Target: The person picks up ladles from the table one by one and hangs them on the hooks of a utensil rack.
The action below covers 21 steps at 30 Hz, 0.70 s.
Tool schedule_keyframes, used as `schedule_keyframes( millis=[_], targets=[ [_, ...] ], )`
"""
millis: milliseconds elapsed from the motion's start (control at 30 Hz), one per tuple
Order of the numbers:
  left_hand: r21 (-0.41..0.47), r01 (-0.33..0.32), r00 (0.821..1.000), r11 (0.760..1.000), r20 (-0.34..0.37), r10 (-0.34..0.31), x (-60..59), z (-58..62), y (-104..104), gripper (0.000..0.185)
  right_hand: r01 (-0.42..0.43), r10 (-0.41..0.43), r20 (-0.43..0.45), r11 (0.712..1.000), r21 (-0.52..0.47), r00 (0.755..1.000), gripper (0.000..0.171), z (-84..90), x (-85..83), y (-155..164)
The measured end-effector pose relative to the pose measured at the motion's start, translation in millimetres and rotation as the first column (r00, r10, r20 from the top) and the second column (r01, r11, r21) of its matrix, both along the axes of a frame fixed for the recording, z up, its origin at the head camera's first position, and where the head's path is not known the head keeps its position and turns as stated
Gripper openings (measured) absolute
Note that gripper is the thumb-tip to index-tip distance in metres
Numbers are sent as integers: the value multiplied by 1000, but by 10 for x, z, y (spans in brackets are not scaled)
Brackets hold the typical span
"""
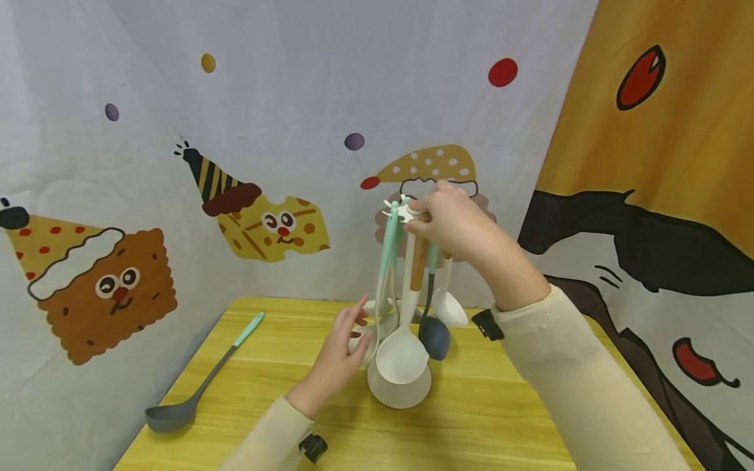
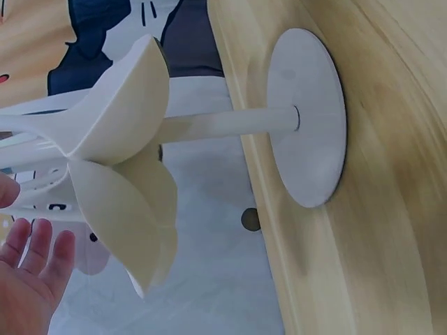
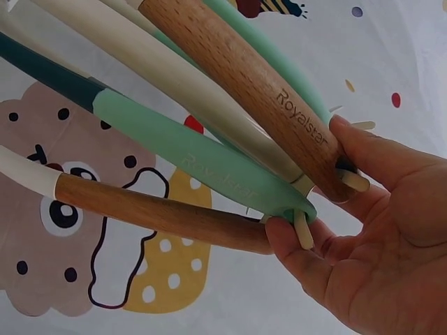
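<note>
Right hand (image 1: 456, 226), frame centre, fingers pinching the rack (image 1: 406, 210) top; handles hang vertically below. Left hand (image 1: 341, 350) fingers spread beside the ladle (image 1: 402, 356).

right hand (image 1: 453, 222) hides the rack (image 1: 406, 212) top; left wrist view cuts off the left hand (image 2: 28, 279).

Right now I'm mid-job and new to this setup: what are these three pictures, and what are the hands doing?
No machine here: a person's two bare hands. The wide picture comes from a head camera; the other two come from cameras worn on each wrist. On the wooden table stands a white utensil rack hung with ladles and spoons. The right hand is up at the rack's top hooks, fingers touching the handle ends; the right wrist view shows a wooden handle against them. The left hand is open beside the hanging white ladle. A grey ladle lies apart on the table.
</note>
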<state>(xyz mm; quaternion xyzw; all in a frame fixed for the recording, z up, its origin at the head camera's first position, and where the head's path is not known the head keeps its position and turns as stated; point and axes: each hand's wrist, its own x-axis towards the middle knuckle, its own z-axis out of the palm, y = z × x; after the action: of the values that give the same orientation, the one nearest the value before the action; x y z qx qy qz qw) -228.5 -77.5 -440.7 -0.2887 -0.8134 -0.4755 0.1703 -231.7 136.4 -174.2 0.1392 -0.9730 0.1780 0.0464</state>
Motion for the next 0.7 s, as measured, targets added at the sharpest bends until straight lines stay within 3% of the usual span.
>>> schedule_keyframes(
  millis=[333,700],
  targets=[
    [-25,-68,998,997,5,68,29,-53,-218,66,-15,15,47,1000,0,999,52,21,-15,17],
    [-68,-125,992,990,12,126,10,-115,-468,62,-53,52,12,998,34,999,52,5,-36,35]
  ],
)
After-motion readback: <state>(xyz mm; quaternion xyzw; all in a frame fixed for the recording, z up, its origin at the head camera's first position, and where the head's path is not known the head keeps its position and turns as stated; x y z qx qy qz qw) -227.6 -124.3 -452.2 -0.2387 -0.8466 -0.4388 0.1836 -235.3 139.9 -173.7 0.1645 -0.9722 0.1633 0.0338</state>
